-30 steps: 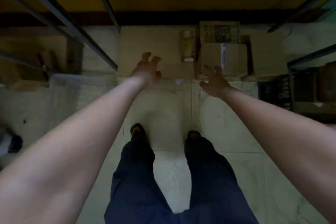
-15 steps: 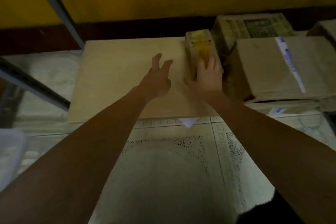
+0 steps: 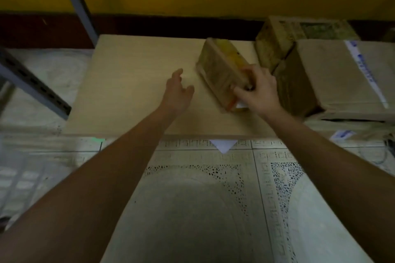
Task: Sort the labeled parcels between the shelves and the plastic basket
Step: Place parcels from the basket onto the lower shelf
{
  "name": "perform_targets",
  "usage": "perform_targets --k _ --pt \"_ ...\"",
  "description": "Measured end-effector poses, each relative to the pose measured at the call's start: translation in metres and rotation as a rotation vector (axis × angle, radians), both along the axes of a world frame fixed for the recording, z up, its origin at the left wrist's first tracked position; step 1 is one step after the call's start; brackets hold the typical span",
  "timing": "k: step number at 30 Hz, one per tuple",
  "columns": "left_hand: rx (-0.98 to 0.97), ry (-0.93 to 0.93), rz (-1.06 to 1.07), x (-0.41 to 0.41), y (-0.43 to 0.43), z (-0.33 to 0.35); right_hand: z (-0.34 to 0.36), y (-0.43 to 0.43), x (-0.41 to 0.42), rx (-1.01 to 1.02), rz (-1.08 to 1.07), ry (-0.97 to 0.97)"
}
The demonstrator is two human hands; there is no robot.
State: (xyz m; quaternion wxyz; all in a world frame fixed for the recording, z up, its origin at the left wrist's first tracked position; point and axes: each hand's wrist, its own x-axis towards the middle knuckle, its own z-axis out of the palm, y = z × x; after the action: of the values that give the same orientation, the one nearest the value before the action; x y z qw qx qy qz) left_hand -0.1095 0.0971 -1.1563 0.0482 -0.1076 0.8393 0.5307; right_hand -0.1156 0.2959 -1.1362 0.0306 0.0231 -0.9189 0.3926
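One parcel (image 3: pixel 222 70) is in hand: the right hand (image 3: pixel 257 89) grips its near end, tilted over the board (image 3: pixel 136 83). Left hand (image 3: pixel 177 92) is spread, empty. Two boxes (image 3: pixel 333 74) beside remain; sorting appears barely begun.

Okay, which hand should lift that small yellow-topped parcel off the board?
Right. The right hand already grips the small parcel at its near end, tilting it; the left hand is open beside it, touching nothing.

Three parcels (image 3: pixel 222 70), two hands (image 3: pixel 177 94)
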Motion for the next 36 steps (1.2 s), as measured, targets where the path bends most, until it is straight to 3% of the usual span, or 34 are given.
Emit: perform_targets --k 2,3,6,8,11,15,17,22,25,29,33,36 --pt "0.122 -0.054 0.041 0.001 -0.006 0.011 0.022 0.001 0.001 -0.483 -0.091 -0.176" --pt "0.214 -0.053 0.068 0.004 -0.009 0.018 0.031 0.004 0.003 -0.614 -0.151 -0.267" --pt "0.471 -0.014 0.147 0.016 -0.018 0.039 0.044 0.013 0.012 -0.760 -0.152 -0.549" --pt "0.502 -0.022 0.102 0.022 -0.023 0.047 0.044 0.012 0.017 -0.827 -0.105 -0.675" --pt "0.442 -0.049 0.003 0.024 -0.033 0.050 0.040 0.004 0.019 -0.852 -0.089 -0.710" --pt "0.431 -0.047 0.131 0.021 -0.047 0.054 0.038 -0.005 0.012 -0.930 -0.159 -0.490" --pt "0.422 -0.065 0.202 0.022 -0.048 0.053 0.037 -0.012 0.009 -0.898 -0.124 -0.382" --pt "0.317 -0.103 0.249 0.021 -0.041 0.045 0.022 -0.031 0.006 -0.581 -0.055 -0.251" --pt "0.276 -0.128 0.260 0.019 -0.036 0.045 0.018 -0.035 0.002 -0.476 -0.114 -0.218" --pt "0.116 -0.089 0.184 0.019 -0.025 0.036 0.009 -0.033 -0.002 -0.102 -0.288 -0.191" --pt "-0.083 -0.078 0.081 0.014 -0.020 0.021 0.000 -0.034 -0.006 -0.283 -0.379 -0.347" --pt "-0.112 -0.021 0.037 0.010 -0.018 0.013 -0.001 -0.034 -0.011 -0.372 -0.315 -0.274"
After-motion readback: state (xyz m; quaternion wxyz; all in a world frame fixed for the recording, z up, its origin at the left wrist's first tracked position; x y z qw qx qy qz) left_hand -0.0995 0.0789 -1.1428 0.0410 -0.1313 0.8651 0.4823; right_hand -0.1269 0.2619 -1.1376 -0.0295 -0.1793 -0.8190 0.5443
